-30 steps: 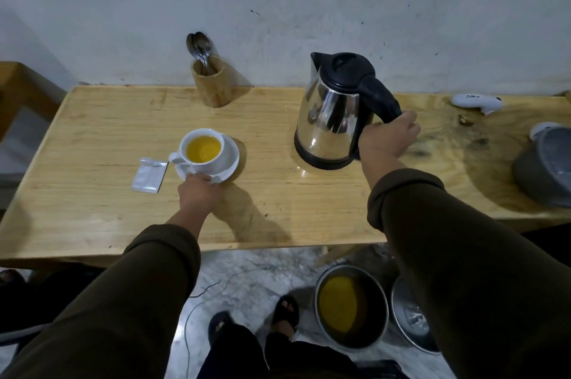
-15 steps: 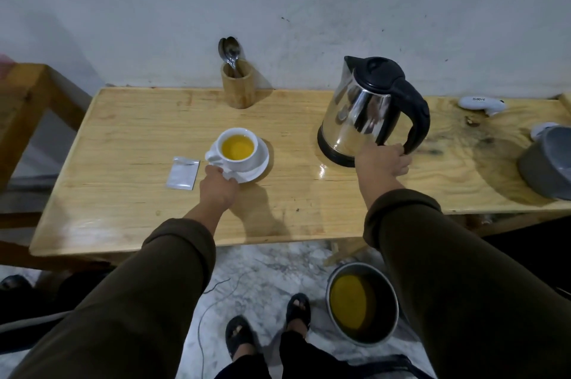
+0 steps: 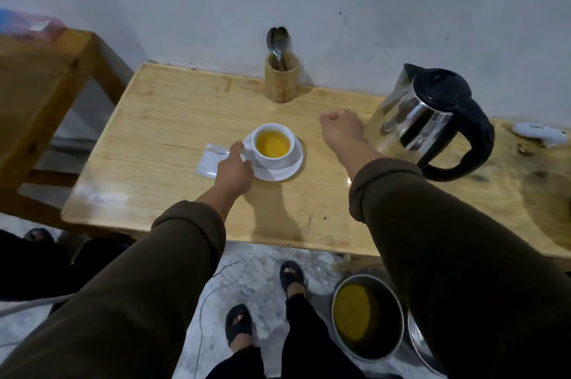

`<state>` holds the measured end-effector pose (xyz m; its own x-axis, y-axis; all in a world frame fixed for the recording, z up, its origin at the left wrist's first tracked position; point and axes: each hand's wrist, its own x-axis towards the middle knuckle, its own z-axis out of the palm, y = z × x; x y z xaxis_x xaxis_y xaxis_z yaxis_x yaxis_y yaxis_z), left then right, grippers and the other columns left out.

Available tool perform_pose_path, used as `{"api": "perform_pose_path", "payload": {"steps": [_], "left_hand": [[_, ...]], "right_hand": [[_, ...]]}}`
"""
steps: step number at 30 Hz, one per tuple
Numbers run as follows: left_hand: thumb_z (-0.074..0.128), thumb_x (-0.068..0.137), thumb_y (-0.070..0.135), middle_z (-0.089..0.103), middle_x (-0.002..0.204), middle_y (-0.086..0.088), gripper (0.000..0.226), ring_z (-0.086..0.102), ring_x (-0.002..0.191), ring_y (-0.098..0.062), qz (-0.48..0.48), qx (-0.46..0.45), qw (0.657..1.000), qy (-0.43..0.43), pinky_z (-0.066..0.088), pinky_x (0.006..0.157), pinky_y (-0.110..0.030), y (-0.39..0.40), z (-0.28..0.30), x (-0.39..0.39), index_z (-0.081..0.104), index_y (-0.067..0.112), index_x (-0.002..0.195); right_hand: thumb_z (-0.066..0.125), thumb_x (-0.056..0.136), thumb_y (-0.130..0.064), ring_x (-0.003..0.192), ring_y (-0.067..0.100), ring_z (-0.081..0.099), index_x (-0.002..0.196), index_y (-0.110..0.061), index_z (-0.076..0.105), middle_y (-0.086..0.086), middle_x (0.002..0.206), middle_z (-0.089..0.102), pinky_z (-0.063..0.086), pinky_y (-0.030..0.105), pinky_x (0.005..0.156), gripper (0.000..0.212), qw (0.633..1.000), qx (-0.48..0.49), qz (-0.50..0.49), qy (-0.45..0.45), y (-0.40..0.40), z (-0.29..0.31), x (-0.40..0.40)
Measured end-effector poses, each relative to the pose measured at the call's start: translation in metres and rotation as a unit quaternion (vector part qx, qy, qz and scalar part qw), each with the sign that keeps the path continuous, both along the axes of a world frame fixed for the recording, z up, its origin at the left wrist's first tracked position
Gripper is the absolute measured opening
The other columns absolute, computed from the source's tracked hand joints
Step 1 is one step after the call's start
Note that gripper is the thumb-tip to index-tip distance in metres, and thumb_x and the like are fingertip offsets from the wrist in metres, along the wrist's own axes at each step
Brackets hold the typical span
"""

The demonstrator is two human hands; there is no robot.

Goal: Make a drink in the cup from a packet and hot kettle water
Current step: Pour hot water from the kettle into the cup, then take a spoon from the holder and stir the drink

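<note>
A white cup full of yellow liquid sits on a white saucer on the wooden table. My left hand grips the saucer's left rim, beside the cup's handle. A small white packet lies flat just left of the saucer, partly hidden by that hand. The steel kettle with a black lid and handle stands at the right. My right hand hovers between cup and kettle, fingers curled shut, holding nothing.
A bamboo holder with spoons stands against the wall behind the cup. A white object lies at the far right. A wooden chair stands left. On the floor are my feet and a pot of yellow liquid.
My right hand has let go of the kettle handle and moved left, in front of the kettle. My left hand has shifted to the saucer's left rim. The view has swung left.
</note>
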<state>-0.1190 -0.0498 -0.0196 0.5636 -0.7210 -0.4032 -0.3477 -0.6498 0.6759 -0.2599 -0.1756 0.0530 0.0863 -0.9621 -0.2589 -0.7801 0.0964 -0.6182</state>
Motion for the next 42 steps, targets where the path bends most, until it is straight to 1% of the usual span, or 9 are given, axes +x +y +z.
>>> {"api": "perform_pose_path", "payload": {"steps": [6, 11, 15, 18, 21, 27, 32, 39, 42], "left_hand": [[0.039, 0.100, 0.023, 0.064, 0.121, -0.020, 0.040, 0.061, 0.109, -0.037, 0.010, -0.009, 1.000, -0.014, 0.044, 0.080, -0.032, -0.009, -0.009, 0.013, 0.042, 0.016, 0.139], [0.041, 0.099, 0.026, 0.066, 0.122, -0.014, 0.035, 0.062, 0.109, -0.031, 0.056, -0.001, 0.998, 0.023, 0.041, 0.076, -0.025, -0.018, -0.011, 0.013, 0.051, 0.018, 0.132], [0.046, 0.097, 0.024, 0.065, 0.118, -0.012, 0.032, 0.057, 0.092, -0.020, 0.088, 0.012, 0.995, 0.042, 0.039, 0.063, -0.021, -0.024, -0.006, 0.010, 0.054, 0.018, 0.127], [0.047, 0.097, 0.026, 0.063, 0.123, -0.011, 0.031, 0.059, 0.104, -0.025, 0.096, 0.009, 0.993, 0.060, 0.037, 0.077, -0.023, -0.025, -0.003, 0.010, 0.055, 0.016, 0.126], [0.046, 0.098, 0.027, 0.065, 0.121, -0.014, 0.030, 0.059, 0.115, -0.031, 0.102, 0.003, 0.991, 0.089, 0.038, 0.077, -0.026, -0.025, -0.003, 0.011, 0.056, 0.014, 0.123], [0.044, 0.099, 0.027, 0.066, 0.120, -0.011, 0.031, 0.061, 0.103, -0.017, 0.111, -0.001, 0.990, 0.089, 0.043, 0.067, -0.019, -0.025, -0.004, 0.011, 0.057, 0.015, 0.124], [0.046, 0.099, 0.026, 0.064, 0.104, -0.003, 0.027, 0.056, 0.092, -0.012, 0.108, 0.005, 0.991, 0.074, 0.040, 0.060, -0.013, -0.028, -0.004, 0.011, 0.058, 0.016, 0.120], [0.045, 0.099, 0.026, 0.060, 0.102, 0.001, 0.026, 0.056, 0.092, -0.013, 0.111, 0.007, 0.991, 0.072, 0.041, 0.063, -0.016, -0.029, -0.006, 0.012, 0.059, 0.017, 0.119], [0.045, 0.099, 0.027, 0.060, 0.104, 0.001, 0.025, 0.055, 0.093, -0.014, 0.110, 0.008, 0.991, 0.078, 0.041, 0.076, -0.023, -0.028, -0.008, 0.013, 0.059, 0.019, 0.118]], "right_hand": [[0.042, 0.095, -0.021, 0.115, 0.032, 0.057, 0.109, -0.008, 0.067, 0.014, 0.120, 0.065, 0.045, 0.032, 0.093, 0.031, 0.994, -0.036, 0.099, 0.030, -0.045, 0.005, 0.044], [0.042, 0.095, -0.021, 0.113, 0.031, 0.058, 0.110, -0.007, 0.066, 0.014, 0.120, 0.064, 0.046, 0.033, 0.092, 0.032, 0.989, -0.039, 0.144, 0.015, -0.083, -0.001, 0.074], [0.049, 0.093, -0.023, 0.106, 0.024, 0.060, 0.113, -0.009, 0.065, 0.009, 0.118, 0.065, 0.045, 0.024, 0.081, 0.029, 0.992, -0.010, 0.124, -0.004, -0.112, -0.007, 0.091], [0.054, 0.091, -0.025, 0.113, 0.027, 0.060, 0.117, -0.007, 0.060, 0.010, 0.121, 0.063, 0.050, 0.033, 0.094, 0.032, 0.993, 0.002, 0.118, -0.014, -0.128, -0.011, 0.100], [0.056, 0.088, -0.026, 0.114, 0.028, 0.059, 0.118, -0.007, 0.059, 0.011, 0.122, 0.062, 0.051, 0.040, 0.095, 0.035, 0.995, 0.006, 0.102, -0.015, -0.139, -0.019, 0.108], [0.057, 0.088, -0.025, 0.120, 0.029, 0.053, 0.123, -0.004, 0.053, 0.012, 0.131, 0.054, 0.047, 0.042, 0.101, 0.040, 0.997, 0.001, 0.081, -0.008, -0.148, -0.032, 0.120], [0.054, 0.090, -0.031, 0.121, 0.027, 0.047, 0.124, -0.008, 0.053, 0.008, 0.133, 0.048, 0.042, 0.040, 0.103, 0.041, 0.991, -0.054, 0.098, 0.074, -0.155, -0.037, 0.125], [0.058, 0.088, -0.033, 0.124, 0.026, 0.041, 0.116, -0.010, 0.060, 0.007, 0.135, 0.043, 0.036, 0.042, 0.106, 0.036, 0.992, -0.066, 0.078, 0.069, -0.162, -0.043, 0.134], [0.059, 0.087, -0.025, 0.124, 0.027, 0.043, 0.115, -0.007, 0.056, 0.008, 0.136, 0.044, 0.036, 0.043, 0.106, 0.033, 0.997, -0.052, 0.049, 0.020, -0.162, -0.043, 0.134]]}}
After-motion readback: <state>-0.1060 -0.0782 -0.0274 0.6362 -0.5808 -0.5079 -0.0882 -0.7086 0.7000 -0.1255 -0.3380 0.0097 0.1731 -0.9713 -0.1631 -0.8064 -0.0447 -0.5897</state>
